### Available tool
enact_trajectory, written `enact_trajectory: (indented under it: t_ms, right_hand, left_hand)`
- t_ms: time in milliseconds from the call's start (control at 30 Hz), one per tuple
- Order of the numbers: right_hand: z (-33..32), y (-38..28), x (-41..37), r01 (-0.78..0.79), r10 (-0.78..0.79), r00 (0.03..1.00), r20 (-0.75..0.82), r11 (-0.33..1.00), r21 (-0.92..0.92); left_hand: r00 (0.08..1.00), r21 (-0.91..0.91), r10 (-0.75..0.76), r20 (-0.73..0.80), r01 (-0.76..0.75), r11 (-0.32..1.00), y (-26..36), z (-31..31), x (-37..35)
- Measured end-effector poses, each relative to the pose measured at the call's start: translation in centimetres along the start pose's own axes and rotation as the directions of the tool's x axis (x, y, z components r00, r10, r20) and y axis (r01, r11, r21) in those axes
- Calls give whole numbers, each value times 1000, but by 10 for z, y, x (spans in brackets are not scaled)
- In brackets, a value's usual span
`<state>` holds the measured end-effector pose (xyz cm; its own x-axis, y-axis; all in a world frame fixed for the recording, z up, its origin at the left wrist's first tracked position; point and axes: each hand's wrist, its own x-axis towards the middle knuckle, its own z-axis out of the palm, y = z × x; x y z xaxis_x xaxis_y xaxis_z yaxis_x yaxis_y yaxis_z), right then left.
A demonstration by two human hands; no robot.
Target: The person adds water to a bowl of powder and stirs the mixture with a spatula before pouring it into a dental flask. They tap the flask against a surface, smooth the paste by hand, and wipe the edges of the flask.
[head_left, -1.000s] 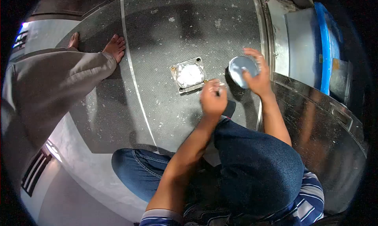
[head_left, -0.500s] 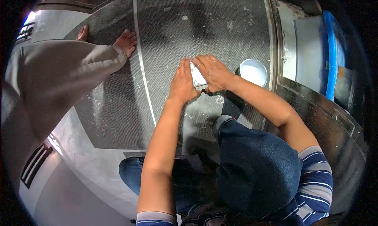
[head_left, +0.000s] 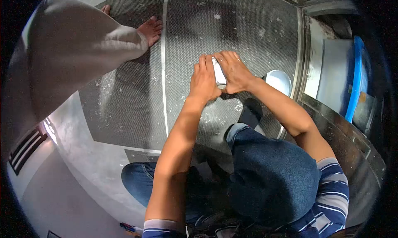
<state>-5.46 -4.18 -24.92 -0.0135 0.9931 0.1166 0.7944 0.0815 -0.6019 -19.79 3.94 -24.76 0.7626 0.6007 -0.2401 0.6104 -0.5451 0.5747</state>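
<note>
Both hands are in front of me, above the dark textured mat (head_left: 195, 39). Between them is a small rectangular block (head_left: 219, 72) with a white, shiny top; its exact kind cannot be made out. My left hand (head_left: 203, 80) grips its left side, fingers pointing forward. Along the right side, my right hand (head_left: 235, 72) is pressed with its fingers curled over the far end. The thumbs come close together at the near end, and much of the block's sides is hidden by the hands. Right of my right hand sits a round white tub (head_left: 278, 82), its inside white.
At the left, another person's trouser leg (head_left: 87, 51) and bare foot (head_left: 151, 31) rest by the mat's pale line (head_left: 164, 72). White flecks are scattered over the mat. A dark metal-edged panel (head_left: 340, 134) and a blue-rimmed container (head_left: 355, 80) stand at the right.
My view has shifted, so the scene sits slightly further right. Both hands still hold the block, and the fingers now cover more of it. The other person's leg appears further into view.
</note>
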Motion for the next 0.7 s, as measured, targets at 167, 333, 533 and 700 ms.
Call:
enact_trajectory:
  t_ms: [167,333,533,700]
  right_hand:
    - [3,10,5,8,-4,997,82,999,-45]
    - [5,13,9,-7,14,992,123,999,-52]
    - [-1,13,17,-22,25,989,148,1000,-21]
    - [-2,25,28,31,-19,989,148,996,-81]
  left_hand:
    - [999,-10,39,-14,-39,999,0,-1,-1]
    - [1000,-56,15,-10,-16,998,-6,9,7]
    - [998,-52,-40,40,42,998,-4,2,11]
    - [997,-38,-75,21,76,996,-2,0,14]
